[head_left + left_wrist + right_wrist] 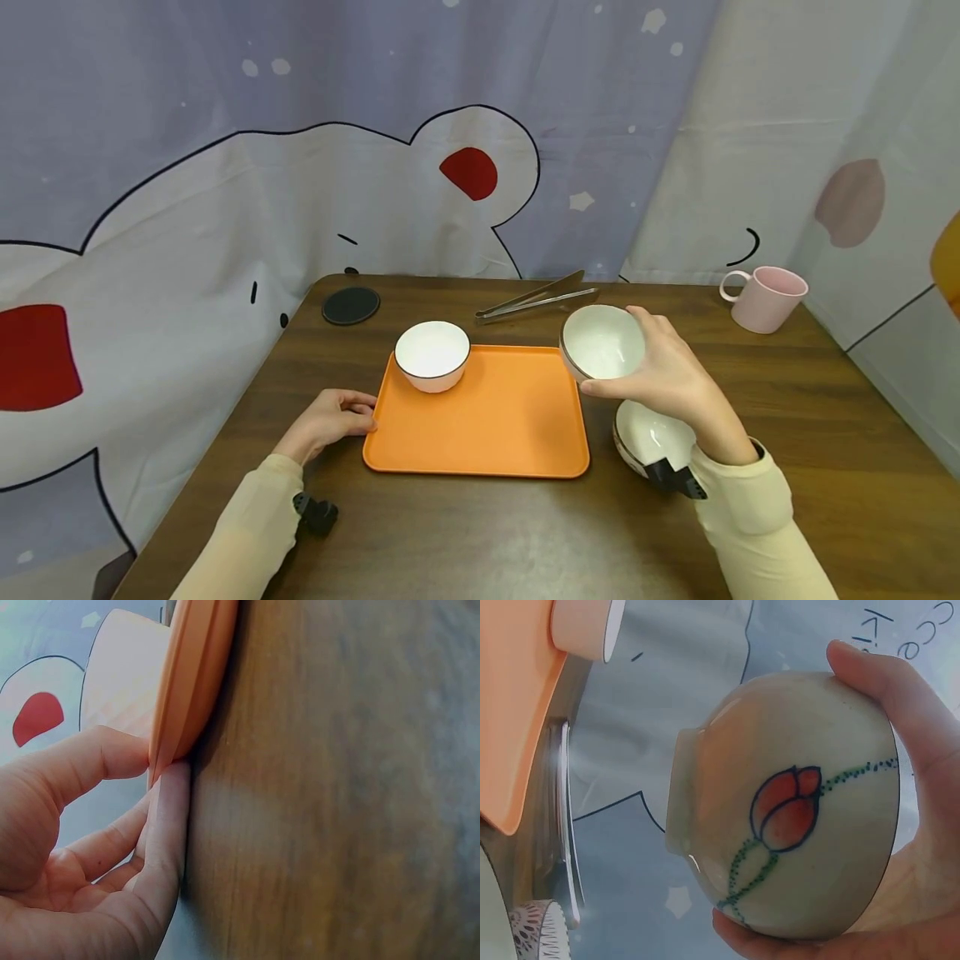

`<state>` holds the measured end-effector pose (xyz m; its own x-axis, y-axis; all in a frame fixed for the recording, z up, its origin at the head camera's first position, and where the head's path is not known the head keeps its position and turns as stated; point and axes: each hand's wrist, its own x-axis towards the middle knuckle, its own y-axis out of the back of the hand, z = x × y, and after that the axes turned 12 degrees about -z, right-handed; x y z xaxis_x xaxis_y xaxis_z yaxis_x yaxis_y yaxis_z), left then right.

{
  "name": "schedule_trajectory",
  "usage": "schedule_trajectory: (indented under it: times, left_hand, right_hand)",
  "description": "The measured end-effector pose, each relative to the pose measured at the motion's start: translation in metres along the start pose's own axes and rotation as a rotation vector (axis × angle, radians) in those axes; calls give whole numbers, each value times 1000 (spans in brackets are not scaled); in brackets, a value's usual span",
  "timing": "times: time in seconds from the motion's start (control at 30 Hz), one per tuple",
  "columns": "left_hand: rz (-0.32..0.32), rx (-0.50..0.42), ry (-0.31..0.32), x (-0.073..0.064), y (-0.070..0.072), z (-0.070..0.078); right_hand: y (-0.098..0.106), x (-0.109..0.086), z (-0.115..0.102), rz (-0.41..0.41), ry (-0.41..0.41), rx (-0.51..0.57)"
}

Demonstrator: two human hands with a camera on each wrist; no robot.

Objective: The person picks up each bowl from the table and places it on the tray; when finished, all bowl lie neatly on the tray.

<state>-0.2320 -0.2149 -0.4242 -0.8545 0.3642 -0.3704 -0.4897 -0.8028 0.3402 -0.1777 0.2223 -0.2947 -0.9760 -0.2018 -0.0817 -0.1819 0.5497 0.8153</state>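
My right hand (671, 371) holds a white bowl (602, 342) with a dark rim by its side, raised over the tray's right edge. In the right wrist view, this bowl shows a painted red bud (787, 810) with dotted green stems. My left hand (333, 421) pinches the left rim of an orange tray (480, 429), thumb on top and fingers against its underside in the left wrist view. A smaller white bowl (432, 354) stands upright at the tray's back left. Another white bowl (652, 433) sits right of the tray, partly hidden by the right forearm.
Metal tongs (536, 298) lie behind the tray. A dark round coaster (350, 306) is at the back left, a pink mug (768, 300) at the back right. A small patterned object with a scalloped edge (540, 930) shows partly in the right wrist view. A printed curtain hangs behind.
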Motion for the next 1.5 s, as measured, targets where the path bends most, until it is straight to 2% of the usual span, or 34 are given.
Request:
schedule_trajectory:
  times: [0.3,1.0,1.5]
  left_hand:
    - [0,-1,-4,0,0,-1]
    - [4,5,13,0,0,0]
    - [7,2,-4,-1,-1,-1]
  right_hand:
    - [-12,12,2,-10,-6,27]
    - [-35,42,8,-10,40,118]
    - [-52,58,4,-40,-21,113]
